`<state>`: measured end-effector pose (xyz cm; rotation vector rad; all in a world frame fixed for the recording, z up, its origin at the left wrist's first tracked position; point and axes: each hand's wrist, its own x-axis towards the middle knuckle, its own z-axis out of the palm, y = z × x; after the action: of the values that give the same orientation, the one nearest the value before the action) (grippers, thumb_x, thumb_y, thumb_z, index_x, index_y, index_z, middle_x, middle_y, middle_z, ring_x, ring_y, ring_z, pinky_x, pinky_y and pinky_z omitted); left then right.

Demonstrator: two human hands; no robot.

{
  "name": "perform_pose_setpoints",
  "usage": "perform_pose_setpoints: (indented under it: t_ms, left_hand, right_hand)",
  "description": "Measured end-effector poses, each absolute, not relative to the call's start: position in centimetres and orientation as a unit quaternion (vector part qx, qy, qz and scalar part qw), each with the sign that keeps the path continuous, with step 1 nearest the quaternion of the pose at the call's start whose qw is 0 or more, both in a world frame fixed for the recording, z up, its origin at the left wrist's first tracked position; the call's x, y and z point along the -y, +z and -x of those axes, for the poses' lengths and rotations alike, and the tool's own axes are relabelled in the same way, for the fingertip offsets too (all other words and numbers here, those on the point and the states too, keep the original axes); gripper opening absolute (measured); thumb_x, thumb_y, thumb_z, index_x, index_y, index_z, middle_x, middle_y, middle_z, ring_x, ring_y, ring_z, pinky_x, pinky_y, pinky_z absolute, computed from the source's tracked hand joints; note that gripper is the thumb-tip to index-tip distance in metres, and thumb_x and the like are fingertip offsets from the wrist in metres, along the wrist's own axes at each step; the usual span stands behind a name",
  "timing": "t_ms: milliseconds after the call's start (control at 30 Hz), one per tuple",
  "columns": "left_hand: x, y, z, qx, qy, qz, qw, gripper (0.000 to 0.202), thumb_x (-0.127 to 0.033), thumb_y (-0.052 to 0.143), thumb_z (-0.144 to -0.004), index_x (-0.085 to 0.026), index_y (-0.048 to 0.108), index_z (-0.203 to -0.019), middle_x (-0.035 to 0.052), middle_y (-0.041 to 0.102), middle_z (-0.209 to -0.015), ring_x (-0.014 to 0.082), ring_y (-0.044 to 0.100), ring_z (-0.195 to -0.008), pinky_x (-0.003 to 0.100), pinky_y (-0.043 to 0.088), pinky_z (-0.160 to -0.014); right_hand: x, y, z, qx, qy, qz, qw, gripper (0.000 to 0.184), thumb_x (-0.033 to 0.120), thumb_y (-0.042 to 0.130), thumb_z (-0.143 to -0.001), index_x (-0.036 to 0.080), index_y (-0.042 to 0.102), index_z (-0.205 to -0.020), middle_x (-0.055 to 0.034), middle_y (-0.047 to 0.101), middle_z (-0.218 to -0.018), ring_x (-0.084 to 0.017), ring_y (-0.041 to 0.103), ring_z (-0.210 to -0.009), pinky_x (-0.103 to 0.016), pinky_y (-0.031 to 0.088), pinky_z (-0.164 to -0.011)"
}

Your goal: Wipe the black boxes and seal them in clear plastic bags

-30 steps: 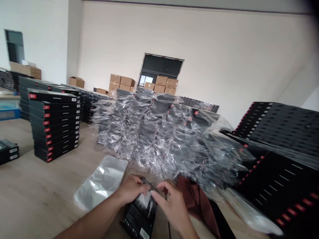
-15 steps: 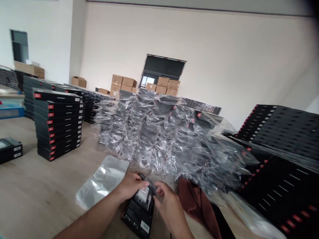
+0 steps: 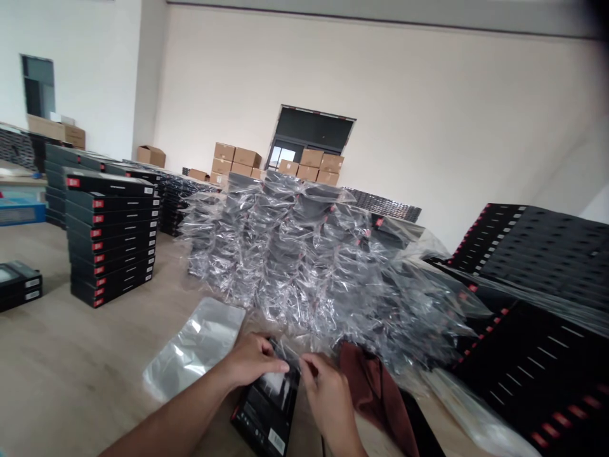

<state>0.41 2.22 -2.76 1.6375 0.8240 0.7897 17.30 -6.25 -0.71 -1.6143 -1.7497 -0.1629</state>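
A flat black box (image 3: pixel 266 412) with a white barcode label lies on the table in front of me, its far end partly covered by my fingers. Clear film of a plastic bag (image 3: pixel 288 350) shows at that far end, between my hands. My left hand (image 3: pixel 254 360) is closed there, thumb stretched over the box's upper face, gripping the film. On the other side, my right hand (image 3: pixel 324 384) pinches the film between thumb and fingertips, a little off the box. How far the bag covers the box I cannot tell.
Flat clear bags (image 3: pixel 197 346) lie left of the box. Bagged black boxes (image 3: pixel 285 254) are piled behind, and a bare stack (image 3: pixel 111 247) stands left. A brown cloth (image 3: pixel 375 393) lies by my right hand, with more black boxes (image 3: pixel 533 368) to the right.
My right hand has moved slightly right, away from the box, stretching film between the hands. My left hand has shifted slightly, its thumb now further over the box.
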Motion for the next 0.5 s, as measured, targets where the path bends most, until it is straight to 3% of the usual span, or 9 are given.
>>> perform_pose_setpoints:
  t_ms: [233,367,500]
  left_hand:
    - [-2.2,-2.7,-0.4,-0.369,0.320,-0.693,0.529,0.025,-0.036,0.073,-0.058,-0.012,0.069,-0.064,-0.0023,0.057,-0.064,0.0111,0.047,-0.058,0.024,0.032,-0.055]
    - [-2.2,-2.3,-0.2,-0.354,0.330,-0.716,0.503,0.025,-0.037,0.066,-0.066,-0.013,0.065,-0.059,-0.0025,0.054,-0.063,0.0110,0.047,-0.058,0.024,0.031,-0.055]
    - [-2.1,-2.2,-0.3,-0.337,0.345,-0.737,0.475,0.032,-0.040,0.059,-0.074,-0.014,0.066,-0.056,-0.0001,0.058,-0.070,0.0122,0.050,-0.063,0.024,0.032,-0.056]
  right_hand:
    - [6.2,-0.6,-17.7,0.610,0.001,0.652,0.451,0.045,0.054,0.041,-0.090,0.020,0.066,-0.074,-0.0028,0.068,-0.066,-0.017,0.062,-0.060,-0.024,0.046,-0.058]
    - [5.9,-1.0,-17.2,0.626,0.037,0.628,0.460,0.038,0.050,0.065,-0.074,0.018,0.066,-0.095,-0.0023,0.068,-0.074,-0.018,0.064,-0.065,-0.026,0.050,-0.064]
    - [6.1,-1.2,-16.0,0.630,0.048,0.628,0.455,0.042,0.046,0.066,-0.073,0.018,0.061,-0.105,-0.0037,0.070,-0.080,-0.019,0.067,-0.070,-0.026,0.052,-0.063]
